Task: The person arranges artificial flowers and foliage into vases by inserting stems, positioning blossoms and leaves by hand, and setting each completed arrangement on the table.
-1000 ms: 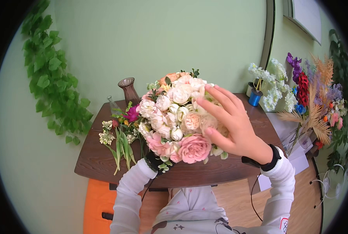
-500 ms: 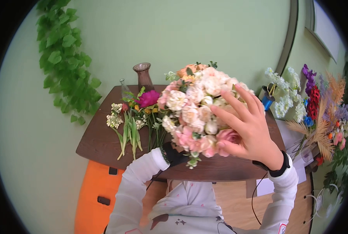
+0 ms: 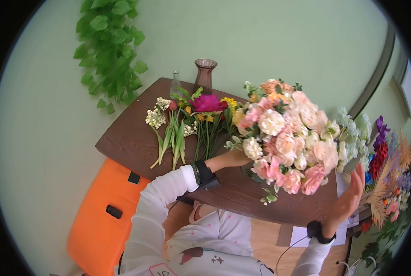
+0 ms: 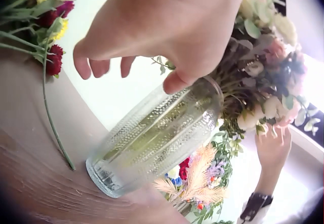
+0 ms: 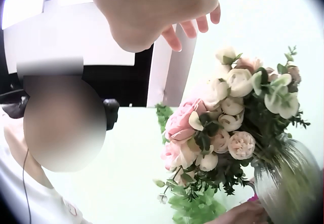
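Domed bouquet [image 3: 293,138] of ruffled, rose-like blooms in studded clear-glass vase [image 4: 152,138], on wood-grained worktop [image 3: 136,131].
Holds left fingers [image 4: 99,68] parted, loosely bent by the vase, right fingers [image 5: 188,29] spread beside the bouquet.

A bouquet [image 3: 286,142], loose flowers [image 3: 206,104] and vases [image 3: 205,76] at a table [image 3: 127,133] show a flower-arranging spot (home or shop, unclear).

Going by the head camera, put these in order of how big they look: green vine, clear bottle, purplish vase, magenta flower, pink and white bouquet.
1. Bouquet
2. Green vine, cut off by the picture's edge
3. Purplish vase and magenta flower, too alike to rank
4. Clear bottle
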A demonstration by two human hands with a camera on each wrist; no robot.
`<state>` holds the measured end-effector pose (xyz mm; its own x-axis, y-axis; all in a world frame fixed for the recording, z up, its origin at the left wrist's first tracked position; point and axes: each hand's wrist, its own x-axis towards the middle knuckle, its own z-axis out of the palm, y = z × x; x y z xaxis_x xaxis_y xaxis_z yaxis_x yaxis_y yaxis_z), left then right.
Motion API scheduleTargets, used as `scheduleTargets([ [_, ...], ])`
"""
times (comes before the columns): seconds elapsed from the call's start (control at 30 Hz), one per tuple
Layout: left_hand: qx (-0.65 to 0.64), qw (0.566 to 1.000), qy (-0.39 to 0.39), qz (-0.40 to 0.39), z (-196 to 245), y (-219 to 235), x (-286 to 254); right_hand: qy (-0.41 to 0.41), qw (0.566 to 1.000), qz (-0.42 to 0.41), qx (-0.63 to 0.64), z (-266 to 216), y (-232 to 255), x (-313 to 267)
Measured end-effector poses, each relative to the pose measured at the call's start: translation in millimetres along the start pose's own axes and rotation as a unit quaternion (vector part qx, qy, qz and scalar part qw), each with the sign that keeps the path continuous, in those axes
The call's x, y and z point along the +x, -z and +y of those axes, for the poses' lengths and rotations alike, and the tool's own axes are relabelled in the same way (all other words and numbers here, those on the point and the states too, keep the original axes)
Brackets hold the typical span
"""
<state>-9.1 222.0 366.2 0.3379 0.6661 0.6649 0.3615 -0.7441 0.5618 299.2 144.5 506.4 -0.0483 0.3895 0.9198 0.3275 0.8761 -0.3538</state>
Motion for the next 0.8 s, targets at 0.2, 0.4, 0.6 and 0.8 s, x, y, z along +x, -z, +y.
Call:
scheduleTargets([
  [0.2,-0.082,0.957,0.275,0.03,-149.8,-48.6,-25.2,-0.231,0.962,0.137,0.052,46.8,17.8,-85.8],
  [0.4,-0.156,0.889,0.431,-0.002,-72.6,-9.4,-6.8,-0.417,0.903,0.1,-0.007,66.7,-8.8,-152.2],
  [0.6,-0.238,0.87,0.429,0.049,-36.2,20.3,-3.2,-0.46,0.884,0.082,0.005,86.9,-16.5,-190.8],
  [0.8,-0.359,0.836,0.396,0.123,-51.2,20.4,-12.6,-0.387,0.909,0.053,-0.146,96.1,-31.7,-202.7],
])
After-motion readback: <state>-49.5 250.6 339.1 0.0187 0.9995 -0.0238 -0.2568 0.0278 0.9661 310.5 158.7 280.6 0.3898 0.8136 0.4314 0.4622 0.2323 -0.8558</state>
